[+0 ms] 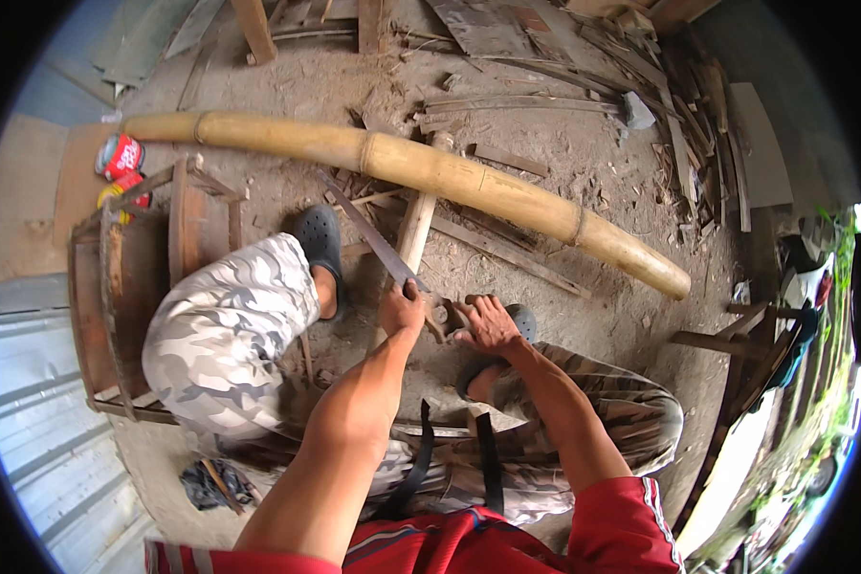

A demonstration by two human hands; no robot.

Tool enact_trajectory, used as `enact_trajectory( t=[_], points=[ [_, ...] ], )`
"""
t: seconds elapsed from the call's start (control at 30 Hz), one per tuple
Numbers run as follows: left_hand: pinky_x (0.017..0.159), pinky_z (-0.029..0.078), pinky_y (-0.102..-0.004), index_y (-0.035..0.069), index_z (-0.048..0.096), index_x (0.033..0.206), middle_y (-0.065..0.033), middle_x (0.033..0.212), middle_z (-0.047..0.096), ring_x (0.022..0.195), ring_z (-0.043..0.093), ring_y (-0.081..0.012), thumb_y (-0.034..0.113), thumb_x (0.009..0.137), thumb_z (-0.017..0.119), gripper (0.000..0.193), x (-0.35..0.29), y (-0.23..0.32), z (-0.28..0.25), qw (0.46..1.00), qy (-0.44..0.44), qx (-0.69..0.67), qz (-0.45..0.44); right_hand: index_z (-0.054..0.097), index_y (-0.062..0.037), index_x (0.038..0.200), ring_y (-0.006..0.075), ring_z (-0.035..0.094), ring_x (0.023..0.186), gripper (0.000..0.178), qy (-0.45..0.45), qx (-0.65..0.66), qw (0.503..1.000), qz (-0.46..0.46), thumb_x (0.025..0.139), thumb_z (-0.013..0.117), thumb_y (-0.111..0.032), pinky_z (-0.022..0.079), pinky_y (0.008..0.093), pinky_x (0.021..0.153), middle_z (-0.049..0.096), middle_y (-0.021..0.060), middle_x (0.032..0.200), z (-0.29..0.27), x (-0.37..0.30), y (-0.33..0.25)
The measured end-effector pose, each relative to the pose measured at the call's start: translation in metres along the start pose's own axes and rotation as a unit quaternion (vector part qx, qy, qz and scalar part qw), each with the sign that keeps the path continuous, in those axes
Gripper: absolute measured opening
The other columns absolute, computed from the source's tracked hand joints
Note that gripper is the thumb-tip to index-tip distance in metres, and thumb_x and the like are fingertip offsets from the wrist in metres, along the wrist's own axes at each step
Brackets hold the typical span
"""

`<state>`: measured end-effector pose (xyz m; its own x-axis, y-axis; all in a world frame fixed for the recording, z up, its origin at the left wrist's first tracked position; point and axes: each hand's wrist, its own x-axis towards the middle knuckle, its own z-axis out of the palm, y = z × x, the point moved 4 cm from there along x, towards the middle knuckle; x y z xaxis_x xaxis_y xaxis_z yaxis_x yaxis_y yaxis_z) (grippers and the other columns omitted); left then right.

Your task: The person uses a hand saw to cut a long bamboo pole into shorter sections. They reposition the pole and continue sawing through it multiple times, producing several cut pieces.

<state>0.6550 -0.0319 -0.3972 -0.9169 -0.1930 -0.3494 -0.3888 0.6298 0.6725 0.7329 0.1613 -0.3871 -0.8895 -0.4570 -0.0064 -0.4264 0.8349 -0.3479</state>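
A handsaw (377, 239) lies aslant in front of me, its blade pointing to the far left and its wooden handle (439, 317) toward me. My left hand (402, 307) is closed around the saw where blade and handle meet. At the right edge of the handle is my right hand (489, 323), its fingers spread and their tips at the wood. Beyond the saw, a long thick bamboo pole (430, 170) stretches across the view. It rests across a pale wooden post (415, 234), which runs from under the bamboo toward my left hand.
On the left stands a wooden frame (178, 220) near red cans (120, 158). Scrap boards and sticks (507, 251) litter the dirt floor, with a heap (684, 134) at the far right. A wooden bench (737, 335) stands right. My clogs (318, 244) flank the post.
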Motion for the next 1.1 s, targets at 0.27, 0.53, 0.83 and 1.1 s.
enact_trajectory(
  t=[0.27, 0.53, 0.83, 1.1],
  points=[
    [0.096, 0.048, -0.0438, 0.001, 0.071, 0.112, -0.0254, 0.118, 0.067, 0.112, 0.061, -0.0409, 0.044, 0.093, 0.066, 0.048, 0.019, -0.039, -0.007, 0.995, -0.080, -0.048, -0.035, 0.044, -0.0097, 0.145, 0.0350, 0.045, 0.130, 0.069, 0.002, -0.107, 0.932, 0.347, 0.086, 0.073, -0.033, 0.036, 0.0495, 0.106, 0.050, 0.0161, 0.137, 0.038, 0.032, 0.123],
    [0.092, 0.048, -0.0379, -0.001, 0.074, 0.111, -0.0168, 0.108, 0.073, 0.106, 0.067, -0.0293, 0.040, 0.092, 0.070, 0.045, 0.026, -0.057, -0.004, 0.973, -0.219, -0.077, -0.010, 0.049, -0.0043, 0.139, 0.0368, 0.058, 0.115, 0.045, -0.088, -0.127, 0.938, 0.311, 0.098, 0.053, -0.023, 0.043, 0.0493, 0.097, 0.060, 0.0213, 0.123, 0.056, 0.039, 0.172],
    [0.076, 0.051, -0.0411, -0.003, 0.073, 0.101, -0.0194, 0.092, 0.074, 0.085, 0.070, -0.0318, 0.043, 0.095, 0.066, 0.047, 0.029, -0.039, -0.029, 0.975, -0.190, 0.001, 0.112, 0.048, -0.0029, 0.120, 0.0450, 0.063, 0.099, 0.037, -0.054, -0.006, 0.974, 0.218, 0.096, 0.061, -0.028, 0.056, 0.0535, 0.079, 0.059, 0.0263, 0.104, 0.021, 0.046, 0.168],
    [0.064, 0.045, -0.0393, -0.005, 0.071, 0.093, -0.0151, 0.073, 0.067, 0.065, 0.059, -0.0235, 0.037, 0.093, 0.067, 0.043, 0.029, -0.015, -0.040, 0.971, -0.194, -0.070, 0.122, 0.053, -0.0058, 0.111, 0.0447, 0.067, 0.083, 0.056, -0.085, 0.022, 0.968, 0.234, 0.087, 0.071, -0.053, 0.053, 0.0528, 0.068, 0.066, 0.0205, 0.096, -0.010, 0.027, 0.150]
  ],
)
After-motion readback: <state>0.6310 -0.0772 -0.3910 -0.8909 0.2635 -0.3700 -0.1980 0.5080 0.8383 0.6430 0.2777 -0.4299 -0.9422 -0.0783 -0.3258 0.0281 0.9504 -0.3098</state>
